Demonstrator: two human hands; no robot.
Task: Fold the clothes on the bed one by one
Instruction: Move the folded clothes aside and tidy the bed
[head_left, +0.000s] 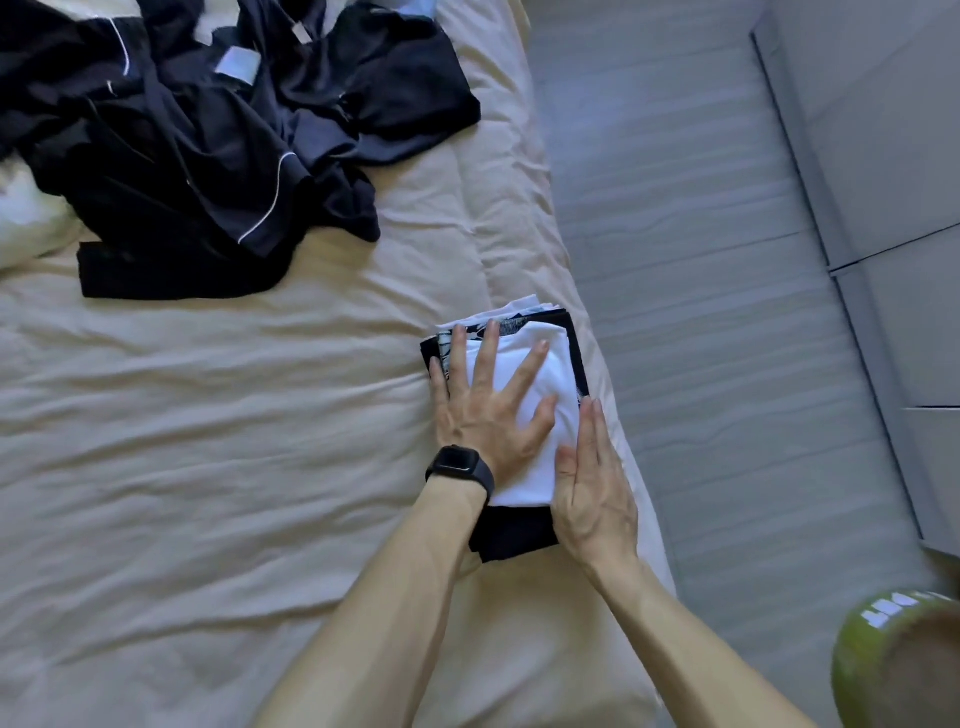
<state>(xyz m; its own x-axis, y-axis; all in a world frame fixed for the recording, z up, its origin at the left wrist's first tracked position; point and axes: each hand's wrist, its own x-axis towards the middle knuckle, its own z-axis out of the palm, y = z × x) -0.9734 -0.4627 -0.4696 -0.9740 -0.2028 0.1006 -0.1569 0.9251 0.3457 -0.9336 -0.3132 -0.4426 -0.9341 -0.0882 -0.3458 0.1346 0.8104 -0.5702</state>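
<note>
Two hands work on one folded stack (535, 309), right of centre in the frame and close to the right edge of the bed (234, 467).

Left hand (488, 400): flat, fingers straight and spread, pressing the white garment (563, 374) on top.
Right hand (592, 488): flat, fingers together, laid against the stack's right side.
Neither hand curls round anything.

A dark folded garment (514, 535) shows beneath the white one. The heap of unfolded dark clothes (208, 156) lies in the upper left, well apart from the stack.

Judged step: squaring and smoothing the stack, with most of the folding left.

Risks:
- The stack sits near the mattress edge, so a rightward push could tip it onto the floor (701, 260).
- The layers look misaligned, and uneven pressure may skew them further.
- The heap looks tangled, so lifting one piece may drag others along.
</note>
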